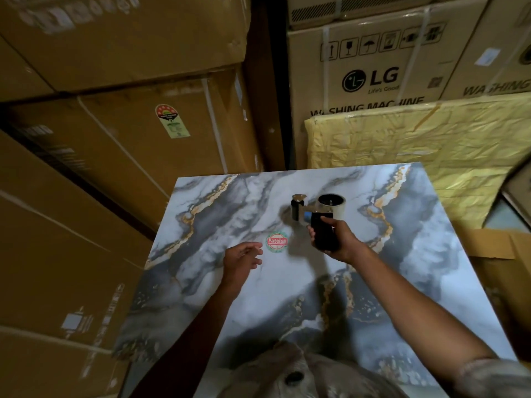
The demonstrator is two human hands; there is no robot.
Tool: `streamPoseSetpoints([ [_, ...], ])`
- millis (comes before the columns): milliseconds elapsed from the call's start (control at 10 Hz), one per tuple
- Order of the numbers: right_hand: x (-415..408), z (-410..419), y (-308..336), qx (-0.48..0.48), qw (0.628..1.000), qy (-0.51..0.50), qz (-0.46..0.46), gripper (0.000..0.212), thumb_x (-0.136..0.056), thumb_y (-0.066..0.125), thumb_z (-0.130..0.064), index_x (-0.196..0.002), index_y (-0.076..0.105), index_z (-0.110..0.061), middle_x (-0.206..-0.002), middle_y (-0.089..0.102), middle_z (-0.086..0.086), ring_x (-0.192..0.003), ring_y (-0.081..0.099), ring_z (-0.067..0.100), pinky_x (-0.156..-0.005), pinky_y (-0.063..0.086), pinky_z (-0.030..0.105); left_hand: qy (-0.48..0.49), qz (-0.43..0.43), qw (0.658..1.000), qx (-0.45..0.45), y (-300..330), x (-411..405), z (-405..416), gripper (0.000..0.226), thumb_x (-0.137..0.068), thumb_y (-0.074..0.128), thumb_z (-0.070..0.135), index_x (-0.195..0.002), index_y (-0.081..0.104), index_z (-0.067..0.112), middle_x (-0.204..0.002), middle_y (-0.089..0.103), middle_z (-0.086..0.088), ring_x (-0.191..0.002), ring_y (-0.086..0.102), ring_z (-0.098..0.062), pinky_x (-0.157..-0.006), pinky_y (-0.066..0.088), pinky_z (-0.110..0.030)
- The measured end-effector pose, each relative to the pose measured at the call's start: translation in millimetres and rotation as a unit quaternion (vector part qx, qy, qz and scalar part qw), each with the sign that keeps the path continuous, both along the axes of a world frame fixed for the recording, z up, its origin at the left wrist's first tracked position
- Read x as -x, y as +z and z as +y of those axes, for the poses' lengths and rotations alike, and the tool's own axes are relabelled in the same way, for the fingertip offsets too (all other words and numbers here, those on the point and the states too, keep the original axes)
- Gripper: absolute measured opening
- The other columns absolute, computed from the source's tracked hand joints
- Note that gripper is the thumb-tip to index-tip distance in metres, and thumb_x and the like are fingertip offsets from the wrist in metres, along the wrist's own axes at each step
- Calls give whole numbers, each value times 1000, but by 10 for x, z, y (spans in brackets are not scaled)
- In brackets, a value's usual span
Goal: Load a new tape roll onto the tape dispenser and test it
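Stacked cardboard boxes (123,133) fill the upper frame behind a marble-patterned table (402,282). Right of centre, the right hand (337,239) wraps its fingers round the black handle of the tape dispenser (316,214), apparently lifted above the table, a tape roll (332,203) on its hub. The left hand (241,261) hovers with fingers loosely spread, beside a round red sticker (276,241).

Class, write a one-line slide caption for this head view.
Right hand grips the tape dispenser over the marbled tabletop; left hand hovers open beside a round sticker.
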State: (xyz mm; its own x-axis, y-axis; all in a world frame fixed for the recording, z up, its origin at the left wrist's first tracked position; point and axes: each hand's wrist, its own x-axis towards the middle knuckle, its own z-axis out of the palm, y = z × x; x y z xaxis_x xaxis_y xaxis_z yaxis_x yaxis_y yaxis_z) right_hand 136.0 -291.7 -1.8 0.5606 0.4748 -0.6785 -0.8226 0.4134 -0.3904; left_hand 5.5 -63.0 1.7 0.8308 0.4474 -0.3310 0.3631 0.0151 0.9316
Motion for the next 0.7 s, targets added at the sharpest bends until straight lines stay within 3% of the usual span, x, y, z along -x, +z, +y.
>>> streamPoseSetpoints([
  [100, 54, -29, -72, 6, 1000, 18, 1, 36, -101, 41, -32, -99, 61, -2, -76, 60, 8, -58, 57, 18, -54, 50, 26, 1, 1, 1000, 5, -16, 70, -32, 14, -91, 63, 3, -92, 75, 11, -80, 74, -7, -60, 66, -18, -61, 49, -25],
  [300, 330, -83, -266, 103, 994, 28, 6, 35, -103, 46, -35, -98, 65, -6, -76, 68, 13, -60, 67, 27, -68, 55, 37, -26, 14, 1000, 0, -102, 233, -109, 14, -92, 62, 5, -93, 76, 10, -80, 74, -6, -63, 66, -19, -61, 49, -26],
  [400, 486, -126, -232, 138, 990, 33, -12, 33, -103, 51, -34, -90, 62, -6, -79, 61, 11, -63, 62, 24, -53, 56, 28, -53, 27, 998, -1, -138, 318, -146, 14, -93, 61, 6, -96, 75, 7, -82, 74, -9, -65, 67, -19, -62, 49, -26],
  [500, 596, -190, -266, 215, 975, 28, -37, 38, -100, 56, -42, -108, 62, -6, -95, 61, 12, -81, 61, 27, -66, 57, 36, -68, 28, 997, 1, -109, 365, -126, 14, -93, 61, 6, -97, 75, 5, -82, 73, -10, -66, 67, -20, -60, 49, -24],
  [600, 809, -165, -421, 219, 976, -6, -22, 63, -100, 41, -61, -113, 59, -2, -100, 64, 15, -90, 62, 29, -89, 49, 43, -98, 52, 994, 2, -119, 422, -77, 16, -94, 59, 7, -98, 75, 6, -83, 74, -9, -69, 66, -19, -60, 47, -23],
  [700, 1055, -64, -565, 192, 979, -69, -6, 70, -104, 24, -60, -120, 55, 1, -99, 65, 18, -89, 62, 28, -94, 45, 41, -153, 104, 983, -18, -161, 471, -56, 18, -93, 58, 8, -95, 76, 8, -86, 75, -8, -73, 64, -17, -60, 45, -22],
])
